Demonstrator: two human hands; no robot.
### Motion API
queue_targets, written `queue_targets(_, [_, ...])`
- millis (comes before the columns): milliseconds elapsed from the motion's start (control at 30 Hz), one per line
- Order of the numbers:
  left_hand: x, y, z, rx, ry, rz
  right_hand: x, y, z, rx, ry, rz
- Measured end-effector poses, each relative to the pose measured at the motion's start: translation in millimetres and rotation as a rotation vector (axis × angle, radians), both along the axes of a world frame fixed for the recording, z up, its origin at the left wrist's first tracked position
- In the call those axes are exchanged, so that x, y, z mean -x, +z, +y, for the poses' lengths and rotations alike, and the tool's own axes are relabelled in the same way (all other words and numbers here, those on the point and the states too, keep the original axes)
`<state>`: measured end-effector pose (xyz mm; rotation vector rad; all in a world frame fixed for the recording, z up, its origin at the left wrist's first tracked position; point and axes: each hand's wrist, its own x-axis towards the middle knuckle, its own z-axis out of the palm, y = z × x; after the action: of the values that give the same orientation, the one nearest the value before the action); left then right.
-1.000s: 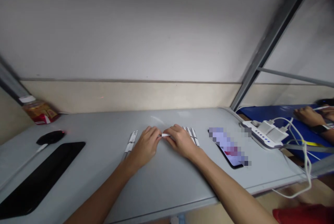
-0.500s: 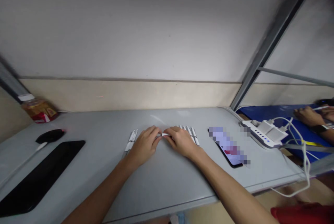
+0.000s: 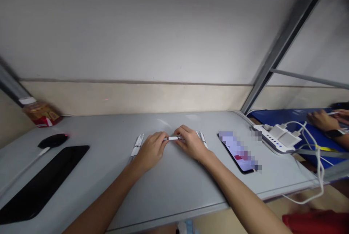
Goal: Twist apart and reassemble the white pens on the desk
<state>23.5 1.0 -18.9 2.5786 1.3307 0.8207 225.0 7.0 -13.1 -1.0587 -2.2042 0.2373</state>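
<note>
Fingertips of both hands meet on one slim white pen (image 3: 172,138), which lies level and crosswise just above the grey table (image 3: 174,186). The pen is a thin, pale stick, glossy white along the short stretch that shows between the hands, with a darker grey bit at the end nearest the left fingers; any finer marking is too small to read. The left hand (image 3: 151,150) pinches that left end, fingers curled shut around it, knuckles up. The right hand (image 3: 191,142) grips the other end, its fingers bent over and closed on the shaft, hiding the rest of it.

Just outside the left hand's knuckles lies a small group of white pens (image 3: 137,146), side by side and pointing away from the person, touching one another. Behind the right fingers more white pens (image 3: 202,138) peek out, partly covered by that hand. Further right of the right hand lies a phone (image 3: 240,152) with its screen lit, then a white power strip (image 3: 275,137) with chargers plugged in. Well left of the left hand sit a black pad (image 3: 40,183), a black mouse (image 3: 53,141) and a jar (image 3: 40,112) by the wall. At the far right edge another person's hand (image 3: 321,120) rests on a blue surface.
</note>
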Motion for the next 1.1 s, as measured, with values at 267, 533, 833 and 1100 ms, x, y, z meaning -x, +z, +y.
queue_targets(267, [4.2, -2.8, 1.8, 0.059, 0.007, -0.042, -18.1, 7.5, 10.0, 0.219, 0.069, 0.198])
queue_targets(533, [8.8, -2.8, 5.0, 0.002, 0.0, 0.02, -27.1, 4.0, 15.2, 0.428, 0.133, 0.343])
queue_targets(833, [11.3, -1.6, 5.9, 0.011, 0.0, -0.002, -30.0, 11.6, 10.6, 0.444, 0.127, 0.279])
queue_targets(1100, [12.3, -3.4, 7.8, 0.029, -0.033, -0.007, -29.2, 9.9, 9.8, 0.436, 0.097, 0.217])
